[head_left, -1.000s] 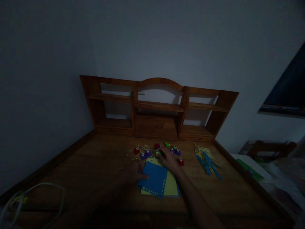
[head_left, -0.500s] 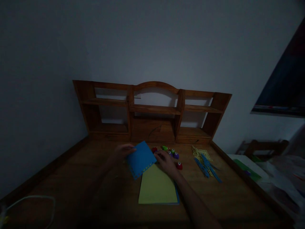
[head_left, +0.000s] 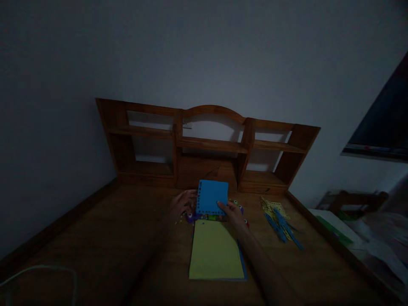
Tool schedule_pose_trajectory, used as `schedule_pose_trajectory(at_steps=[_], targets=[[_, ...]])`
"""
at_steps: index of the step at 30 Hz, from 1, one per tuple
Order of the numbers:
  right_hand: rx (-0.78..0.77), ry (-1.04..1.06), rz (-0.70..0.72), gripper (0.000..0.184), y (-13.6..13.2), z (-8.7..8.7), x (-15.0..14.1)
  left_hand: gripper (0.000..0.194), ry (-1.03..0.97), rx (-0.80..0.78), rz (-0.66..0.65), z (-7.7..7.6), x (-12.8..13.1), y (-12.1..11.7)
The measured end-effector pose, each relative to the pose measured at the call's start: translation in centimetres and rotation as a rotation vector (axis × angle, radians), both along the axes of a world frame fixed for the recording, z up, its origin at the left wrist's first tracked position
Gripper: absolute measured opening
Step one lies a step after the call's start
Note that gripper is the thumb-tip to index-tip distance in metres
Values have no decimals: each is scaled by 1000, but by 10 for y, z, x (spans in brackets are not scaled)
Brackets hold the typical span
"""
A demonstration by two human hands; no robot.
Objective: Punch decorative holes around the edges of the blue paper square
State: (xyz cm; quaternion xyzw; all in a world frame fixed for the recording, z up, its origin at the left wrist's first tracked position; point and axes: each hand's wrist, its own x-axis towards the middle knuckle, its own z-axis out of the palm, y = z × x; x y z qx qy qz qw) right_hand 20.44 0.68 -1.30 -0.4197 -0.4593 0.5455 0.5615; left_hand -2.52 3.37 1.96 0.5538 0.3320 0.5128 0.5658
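Note:
A square blue sheet of paper [head_left: 213,195] with punched holes along its left and bottom edges is held up above the desk. My right hand [head_left: 234,213] grips it at the lower right, thumb on top. At the left edge is my left hand [head_left: 182,203], fingers stretched and apart; whether they touch the paper I cannot tell. Below the sheet lies a yellow sheet of paper [head_left: 216,250] with blue paper under it. Around the blue sheet sit several small coloured pieces with eye-like circles, among them a purple one [head_left: 190,218], partly hidden by the hands and sheet.
Blue paper strips [head_left: 280,225] and yellow punched strips [head_left: 276,207] lie in a heap on the right of the wooden desk [head_left: 105,238]. A wooden shelf unit [head_left: 210,146] stands along the back. Tiny scraps are by my left hand. A white cable [head_left: 41,267] curves at the lower left.
The blue sheet has turned and moved right, from my left hand's hold into my right hand's. Holes now face left and down. My left hand has released it. The view has shifted slightly.

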Motion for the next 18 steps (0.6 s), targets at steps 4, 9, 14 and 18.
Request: schedule_pose_trajectory(at_steps=[4, 9, 14, 18], targets=[[-37, 48, -122, 37, 0, 6, 2, 60, 22, -95, -159, -10, 11, -20], [59, -128, 76, 30, -11, 13, -3, 45, 231, -95, -217, -23, 37, -51], [137, -247, 79, 34, -17, 18, -10, 53, 192, -55, 32, -29, 40, -45], [252, -470, -48, 34, -20, 18, -9, 55, 0, -61, 351, -17, 24, -27]])
